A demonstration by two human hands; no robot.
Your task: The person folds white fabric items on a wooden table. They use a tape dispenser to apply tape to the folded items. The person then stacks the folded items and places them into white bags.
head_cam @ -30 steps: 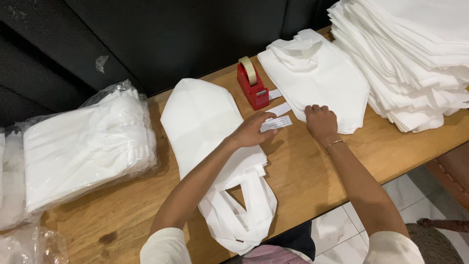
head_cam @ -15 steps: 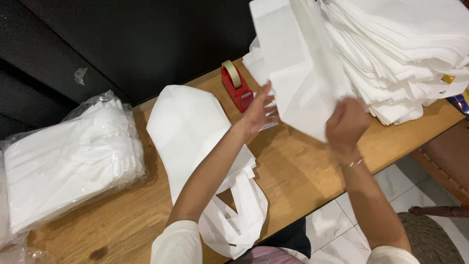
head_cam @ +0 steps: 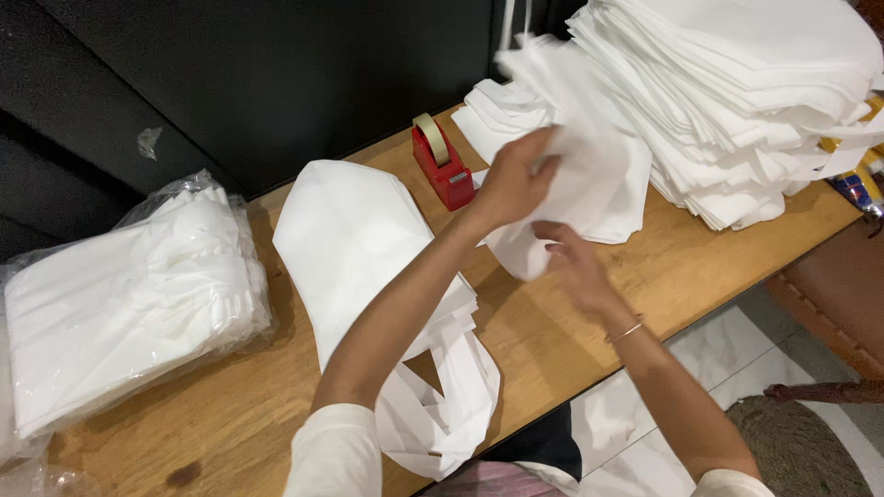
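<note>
The left hand is gripping a white fabric piece, fingers curled and pinching its upper edge, lifting it off the wooden table. The piece is hanging in the air over the table's right-middle part, blurred by motion, so its exact shape is hard to tell. The right hand is sitting just below it, fingers loosely spread and slightly bent, fingertips touching or nearly touching the lower corner of the piece; can't tell if it is actually pinching.

A red tape dispenser is standing just left of the left hand, near the table's back edge. A flat stack of white pieces is lying under the left forearm, with long strap-like ends hanging toward the front edge. A big tall pile of folded white fabric is filling the right back corner, just beside the held piece. A lower stack is lying between the dispenser and that pile. A clear plastic bag packed with white fabric is resting at the far left, well apart from both hands. A thin bangle is showing on the right wrist.
</note>
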